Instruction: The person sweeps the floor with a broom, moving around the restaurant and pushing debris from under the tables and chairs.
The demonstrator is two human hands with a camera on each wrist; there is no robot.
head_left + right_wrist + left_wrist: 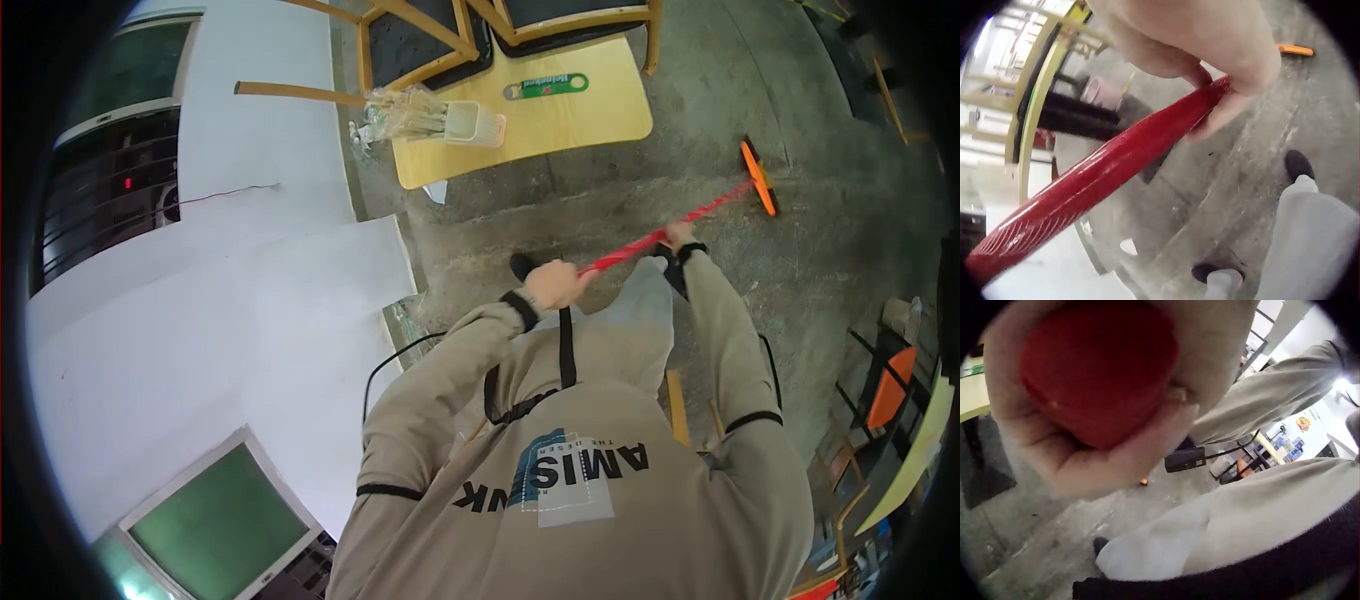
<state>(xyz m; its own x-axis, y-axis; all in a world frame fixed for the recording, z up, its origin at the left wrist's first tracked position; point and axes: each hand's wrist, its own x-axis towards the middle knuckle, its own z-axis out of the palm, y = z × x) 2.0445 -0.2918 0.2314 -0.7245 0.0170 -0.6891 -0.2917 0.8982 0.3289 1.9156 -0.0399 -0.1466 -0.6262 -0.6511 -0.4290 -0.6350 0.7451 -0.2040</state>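
A long red pole [640, 247] slants down and away to the right, with a narrow orange-and-black head [762, 180] at floor level. Around its upper end curl the fingers of my left hand [555, 285]. The rounded red end [1100, 372] fills the fist in the left wrist view. Farther down, my right hand [682, 237] grips the same pole, thumb and fingers closing round it in the right wrist view. There, part of the orange head [1295, 49] shows beyond the hand.
Upturned wooden chairs [425, 45] with black seats lie on a yellow table [600, 110], beside a green bottle opener [546, 86] and a whitish plastic container [475, 124]. A white wall [270, 290] borders the left. An orange chair [892, 388] stands at the right edge.
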